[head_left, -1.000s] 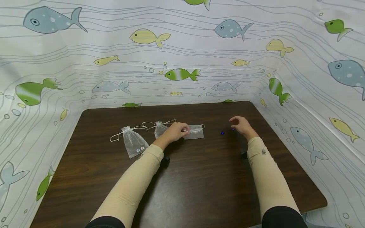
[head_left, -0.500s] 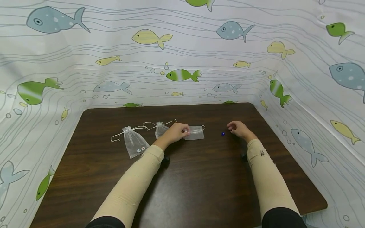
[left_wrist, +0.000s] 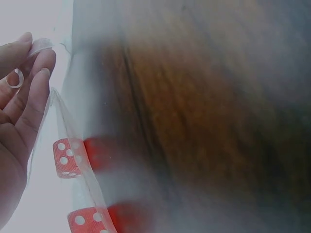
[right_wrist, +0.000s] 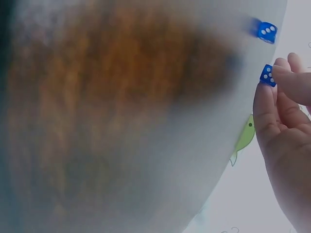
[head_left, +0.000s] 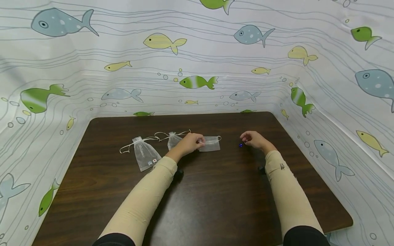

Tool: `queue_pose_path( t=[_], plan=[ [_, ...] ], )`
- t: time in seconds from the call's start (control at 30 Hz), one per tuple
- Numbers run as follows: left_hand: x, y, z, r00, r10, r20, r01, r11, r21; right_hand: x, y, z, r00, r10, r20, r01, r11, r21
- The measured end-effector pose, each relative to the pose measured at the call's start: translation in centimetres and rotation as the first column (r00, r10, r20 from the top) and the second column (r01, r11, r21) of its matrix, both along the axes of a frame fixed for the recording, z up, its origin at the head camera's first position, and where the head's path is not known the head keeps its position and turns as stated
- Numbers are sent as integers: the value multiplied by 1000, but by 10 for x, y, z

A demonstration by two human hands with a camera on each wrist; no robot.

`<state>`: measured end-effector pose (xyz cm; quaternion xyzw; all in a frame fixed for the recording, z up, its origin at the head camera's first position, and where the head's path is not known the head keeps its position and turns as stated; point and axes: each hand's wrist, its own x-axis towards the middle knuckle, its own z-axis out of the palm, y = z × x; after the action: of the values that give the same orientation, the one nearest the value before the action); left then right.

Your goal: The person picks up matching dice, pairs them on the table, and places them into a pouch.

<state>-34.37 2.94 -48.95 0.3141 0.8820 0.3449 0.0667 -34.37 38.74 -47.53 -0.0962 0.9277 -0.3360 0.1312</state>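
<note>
In the right wrist view, my right hand (right_wrist: 284,116) pinches a blue die (right_wrist: 267,75) between thumb and fingertips. A second blue die (head_left: 240,145) lies on the table just beside that hand's fingertips. My left hand (head_left: 191,142) pinches the white drawstring end of a small sheer organza bag (head_left: 211,144), which lies flat to its right. Through sheer fabric in the left wrist view, red dice (left_wrist: 68,158) show near the left fingers. Another drawstring bag (head_left: 174,140) is partly hidden behind the left hand and forearm.
A sheer drawstring bag (head_left: 143,153) with small dice in its bottom lies at the left, next to the left sleeve. The dark wooden table (head_left: 212,201) meets a fish-patterned curtain (head_left: 194,61) at the back and sides.
My right hand has picked up one blue die and moved left, close to the blue die on the table. The left hand keeps its place at the bag.
</note>
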Motion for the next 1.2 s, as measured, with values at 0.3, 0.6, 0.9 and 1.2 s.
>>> queue_pose_path(
  t=[0.3, 0.6, 0.9, 1.2],
  plan=[
    [-1, 1, -3, 1000, 4, -6, -4, 1000, 0, 4, -3, -6, 1000, 25, 10, -25, 1000, -14],
    [0, 1, -4, 1000, 0, -4, 0, 1000, 4, 6, 0, -6, 999, 37, 8, -37, 999, -13],
    [0, 1, -4, 1000, -4, -12, 4, 1000, 6, 6, 2, -7, 998, 64, 3, -64, 998, -15],
    [-1, -1, -2, 1000, -25, 0, 25, 999, 20, 2, -4, -9, 994, 105, -6, -105, 994, 10]
  ],
)
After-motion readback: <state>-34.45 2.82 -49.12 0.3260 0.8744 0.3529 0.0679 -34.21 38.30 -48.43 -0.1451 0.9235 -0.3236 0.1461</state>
